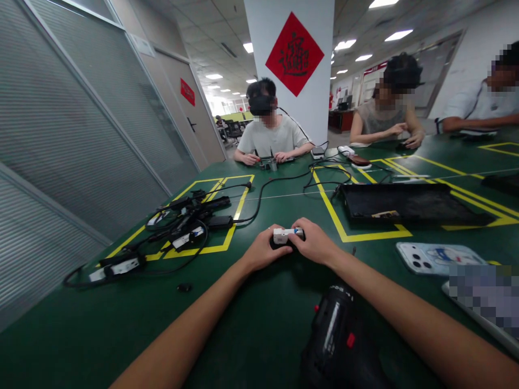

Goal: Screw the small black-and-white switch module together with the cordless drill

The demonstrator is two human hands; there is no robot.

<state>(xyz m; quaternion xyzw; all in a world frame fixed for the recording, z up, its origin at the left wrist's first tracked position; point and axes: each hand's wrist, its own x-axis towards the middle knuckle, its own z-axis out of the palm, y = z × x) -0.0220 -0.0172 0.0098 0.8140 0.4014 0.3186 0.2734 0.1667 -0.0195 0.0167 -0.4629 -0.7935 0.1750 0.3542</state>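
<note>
**Both hands closed on a small block at mid-table**

My left hand (263,253) and right hand (315,244) are together, fingertips almost meeting. Both are pinched on a small white-and-blue block (286,235) whose dark underside I cannot make out well. The block sits low, at or just above the green table (251,324), straight ahead of me in the middle.

In my judgement this grip works best with both wrists resting on the tabletop. Squeezing only from the two ends should stop the piece twisting, and thumbs off the top face would leave it in my sight.

Nearer to me, between my forearms, lies a black power tool with a red button (340,335). To the left, a tangle of black cables and adapter bricks (184,224) sprawls over a yellow-taped square (227,240), and a small black bit (184,287) lies alone on the near side of it. To the right rests a phone in a pale printed case (433,256), and beyond it a shallow black tray (405,204).

At the far side three other people sit with their own hands on the table, well apart from mine.
</note>
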